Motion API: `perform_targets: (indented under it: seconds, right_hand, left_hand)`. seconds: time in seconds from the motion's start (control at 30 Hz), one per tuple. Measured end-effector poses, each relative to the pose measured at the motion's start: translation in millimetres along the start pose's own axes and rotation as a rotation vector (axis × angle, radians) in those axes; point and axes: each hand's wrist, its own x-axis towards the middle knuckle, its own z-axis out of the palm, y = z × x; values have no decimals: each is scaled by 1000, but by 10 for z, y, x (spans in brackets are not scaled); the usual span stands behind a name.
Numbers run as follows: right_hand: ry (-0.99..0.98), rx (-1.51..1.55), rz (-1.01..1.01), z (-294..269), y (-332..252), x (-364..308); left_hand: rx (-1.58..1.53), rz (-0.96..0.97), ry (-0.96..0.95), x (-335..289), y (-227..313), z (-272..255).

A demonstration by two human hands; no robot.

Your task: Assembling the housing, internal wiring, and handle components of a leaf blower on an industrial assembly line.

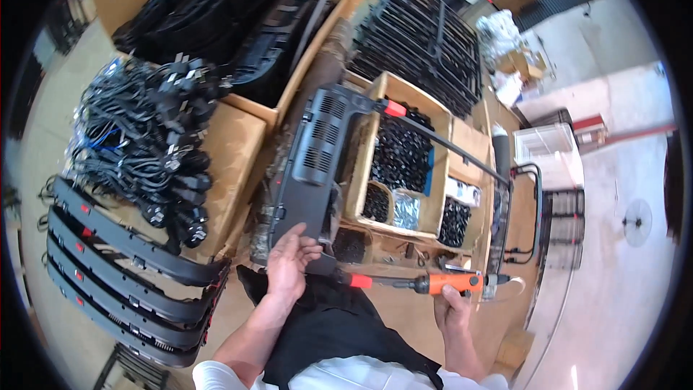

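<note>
Hands (289, 263) steady a black panel (310, 166) over the cardboard-covered workbench (404, 310).

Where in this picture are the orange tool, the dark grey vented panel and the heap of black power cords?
orange tool (449, 283), head view, on its orange grip.
dark grey vented panel (312, 166), head view, on its flat middle.
heap of black power cords (137, 130), head view, on the tangled middle.
</note>
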Motion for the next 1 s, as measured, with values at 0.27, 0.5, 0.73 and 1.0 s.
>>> perform_targets:
  seconds: [0.27,0.5,0.73,1.0]
  right_hand:
    - [735,504,336,-2052,1658,-469]
    - [700,701,288,-2167,3124,890]
    - [455,712,550,-1870,3278,1632]
    - [-621,-578,856,-2332,1517,626]
  left_hand:
    - [140,90,50,21,-90,66]
    - [253,214,195,-289,-271,195]
    - [975,110,408,-902,-1248,74]
    - [734,28,401,-671,-1598,313]
